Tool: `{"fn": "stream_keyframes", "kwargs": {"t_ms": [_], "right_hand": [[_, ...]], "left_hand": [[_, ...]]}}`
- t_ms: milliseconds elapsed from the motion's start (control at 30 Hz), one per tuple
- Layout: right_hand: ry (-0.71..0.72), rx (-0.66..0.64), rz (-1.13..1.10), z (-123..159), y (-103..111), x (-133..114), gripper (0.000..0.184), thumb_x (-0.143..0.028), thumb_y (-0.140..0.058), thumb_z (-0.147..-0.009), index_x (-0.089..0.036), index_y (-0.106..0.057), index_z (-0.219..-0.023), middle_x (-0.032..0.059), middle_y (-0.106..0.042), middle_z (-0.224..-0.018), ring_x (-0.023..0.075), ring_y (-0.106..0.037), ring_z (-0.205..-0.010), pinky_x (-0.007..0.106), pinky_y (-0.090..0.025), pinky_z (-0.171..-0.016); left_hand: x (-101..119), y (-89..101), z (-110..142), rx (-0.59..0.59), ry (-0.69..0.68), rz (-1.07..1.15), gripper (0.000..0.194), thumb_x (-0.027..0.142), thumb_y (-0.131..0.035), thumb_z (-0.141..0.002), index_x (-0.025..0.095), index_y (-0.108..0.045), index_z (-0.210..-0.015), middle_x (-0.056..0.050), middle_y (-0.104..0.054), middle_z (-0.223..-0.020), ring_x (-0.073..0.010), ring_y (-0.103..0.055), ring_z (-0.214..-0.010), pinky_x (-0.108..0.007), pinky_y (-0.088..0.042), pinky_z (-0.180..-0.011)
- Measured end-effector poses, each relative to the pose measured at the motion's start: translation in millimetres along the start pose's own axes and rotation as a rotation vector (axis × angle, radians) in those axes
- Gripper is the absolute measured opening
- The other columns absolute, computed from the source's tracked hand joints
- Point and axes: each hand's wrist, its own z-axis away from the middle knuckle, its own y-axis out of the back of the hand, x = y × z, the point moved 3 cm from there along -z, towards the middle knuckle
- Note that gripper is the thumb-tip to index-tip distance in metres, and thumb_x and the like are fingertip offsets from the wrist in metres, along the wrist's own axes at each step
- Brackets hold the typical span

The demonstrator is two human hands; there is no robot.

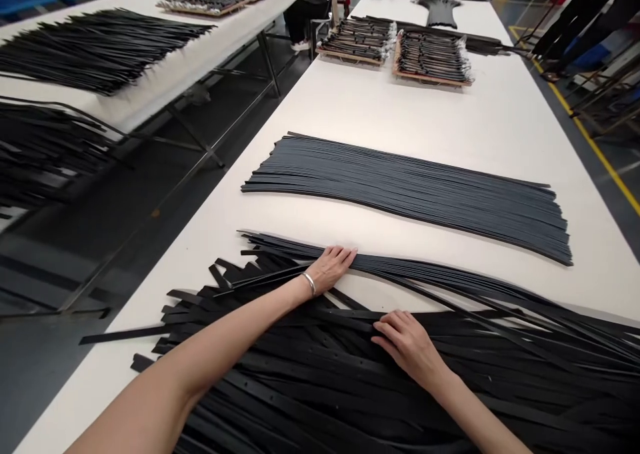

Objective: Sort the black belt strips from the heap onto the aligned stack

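Observation:
Long flat black strips, like leather belt straps, lie before me in a loose, tangled pile [320, 367]. Across a narrower bundle of strips [425, 272], at the pile's far side, rests my left hand [331, 267], its fingers curved over the bundle. The thumb of that hand is hidden. My right hand [407, 344] is at the pile's upper edge, fingers bent and close to the thumb on a black strip [357, 314]. Beyond both hands, a neat flat row of strips [410, 184] lies side by side on the white table [300, 101].
Two racks of dark strips [356, 41] [433, 57] stand farther up the table. On the left, a second white table [165, 74] bears more black strips [100, 47]. A seated person [307, 14] is at the back. A yellow floor line [595, 141] runs along the right.

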Motion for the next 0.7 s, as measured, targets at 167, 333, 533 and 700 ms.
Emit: {"fn": "stream_keyframes", "kwargs": {"t_ms": [167, 333, 533, 700], "right_hand": [[0.059, 0.027, 0.169, 0, -7, -8, 0.018, -0.013, -0.045, -0.091, -0.016, -0.057, -0.104, 0.0053, -0.058, -0.085, 0.0175, -0.054, -0.081, 0.033, -0.041, -0.076], [0.005, 0.115, 0.282, -25, -4, 18, 0.020, -0.009, -0.041, -0.091, -0.015, -0.055, -0.104, 0.0063, -0.056, -0.086, 0.0177, -0.052, -0.081, 0.031, -0.040, -0.074], [-0.047, 0.230, 0.403, -69, -9, 56, 0.013, -0.013, -0.045, -0.090, -0.018, -0.057, -0.087, 0.0047, -0.054, -0.078, 0.0192, -0.048, -0.076, 0.034, -0.036, -0.071], [-0.096, 0.204, 0.172, -60, -1, 38, 0.011, -0.018, -0.044, -0.093, -0.019, -0.056, -0.094, 0.0058, -0.057, -0.089, 0.0189, -0.051, -0.083, 0.033, -0.039, -0.076]], "left_hand": [[-1, 2.1, -4, -0.034, 0.041, 0.042, 0.049, 0.015, -0.036, -0.090, 0.012, -0.029, -0.139, -0.014, -0.048, -0.124, -0.0254, -0.042, -0.106, -0.038, -0.038, -0.090], [-6, 8.9, -9, -0.046, 0.070, 0.095, 0.042, 0.023, -0.049, -0.088, 0.018, -0.040, -0.129, -0.010, -0.053, -0.114, -0.0235, -0.045, -0.100, -0.035, -0.042, -0.082], [2, 2.2, -2, 0.060, 0.121, 0.077, 0.052, 0.034, -0.049, -0.090, 0.012, -0.034, -0.134, -0.012, -0.050, -0.119, -0.0253, -0.044, -0.106, -0.038, -0.038, -0.092], [5, -6.4, 3, 0.038, 0.082, 0.044, 0.051, 0.014, -0.037, -0.090, 0.011, -0.025, -0.140, -0.013, -0.047, -0.124, -0.0252, -0.042, -0.109, -0.037, -0.034, -0.095]]}}
